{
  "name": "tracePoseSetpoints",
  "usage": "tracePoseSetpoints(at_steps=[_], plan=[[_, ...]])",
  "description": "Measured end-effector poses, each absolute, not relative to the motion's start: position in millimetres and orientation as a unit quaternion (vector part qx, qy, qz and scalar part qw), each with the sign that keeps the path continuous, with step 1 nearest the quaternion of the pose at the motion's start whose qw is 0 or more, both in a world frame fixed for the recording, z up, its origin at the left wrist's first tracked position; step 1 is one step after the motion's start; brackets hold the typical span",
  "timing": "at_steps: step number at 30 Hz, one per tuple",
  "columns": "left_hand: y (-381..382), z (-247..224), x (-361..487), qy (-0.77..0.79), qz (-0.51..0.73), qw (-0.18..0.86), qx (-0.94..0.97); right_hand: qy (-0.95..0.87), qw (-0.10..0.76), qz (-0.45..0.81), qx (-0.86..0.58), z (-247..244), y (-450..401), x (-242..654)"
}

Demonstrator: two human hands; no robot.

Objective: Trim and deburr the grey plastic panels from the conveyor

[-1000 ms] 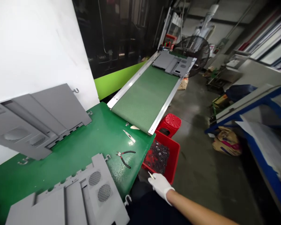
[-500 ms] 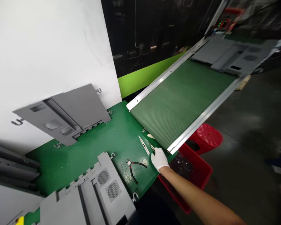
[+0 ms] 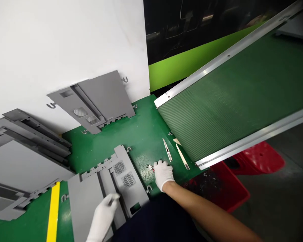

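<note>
I've got the right hand [image 3: 164, 173] on the cutting pliers [image 3: 149, 167], handles covered, on the green table [image 3: 146, 129]; can't tell if that grip is closed. Left hand [image 3: 103, 213] over the front gray panel [image 3: 84, 201], fingers curled; can't tell if pressed together. Slim knife [image 3: 182, 157] near the conveyor [image 3: 212, 104].

No text, label, brand, number or sign can be read.
</note>
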State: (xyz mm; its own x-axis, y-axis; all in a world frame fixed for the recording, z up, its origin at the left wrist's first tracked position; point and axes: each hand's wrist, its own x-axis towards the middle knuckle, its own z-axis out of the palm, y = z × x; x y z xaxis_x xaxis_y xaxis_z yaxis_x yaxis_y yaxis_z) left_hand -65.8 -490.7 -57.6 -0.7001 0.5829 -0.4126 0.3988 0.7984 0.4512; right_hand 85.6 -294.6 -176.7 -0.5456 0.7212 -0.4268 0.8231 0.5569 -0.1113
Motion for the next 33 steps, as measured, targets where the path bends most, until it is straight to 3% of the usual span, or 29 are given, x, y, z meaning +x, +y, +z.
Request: tracePoseSetpoints(at_steps=[3, 6, 9, 12, 15, 33], plan=[[-437.7, -96.5, -59.8, 0.806, 0.154, 0.305, 0.483, 0.875, 0.157, -0.145, 0.433, -180.4, -296.5, 100.0], [-396.5, -125.0, -50.0, 0.693, 0.008, 0.330, 0.641, 0.862, 0.179, -0.162, 0.446, -179.8, -302.1, 117.0], [-378.0, -142.2, -51.1, 0.611, -0.089, 0.351, 0.705, 0.799, 0.208, -0.274, 0.493, -175.9, -310.2, 143.5], [-366.2, -151.2, -58.5, 0.584, -0.129, 0.408, 0.690, 0.727, 0.214, -0.417, 0.501, -170.6, -325.4, 173.1], [-351.2, -159.9, -58.4, 0.573, -0.192, 0.464, 0.647, 0.718, 0.211, -0.457, 0.481, -167.7, -343.6, 189.4], [-337.2, -172.1, -47.7, 0.594, -0.205, 0.517, 0.582, 0.701, 0.246, -0.497, 0.449, -193.6, -379.5, 162.7]])
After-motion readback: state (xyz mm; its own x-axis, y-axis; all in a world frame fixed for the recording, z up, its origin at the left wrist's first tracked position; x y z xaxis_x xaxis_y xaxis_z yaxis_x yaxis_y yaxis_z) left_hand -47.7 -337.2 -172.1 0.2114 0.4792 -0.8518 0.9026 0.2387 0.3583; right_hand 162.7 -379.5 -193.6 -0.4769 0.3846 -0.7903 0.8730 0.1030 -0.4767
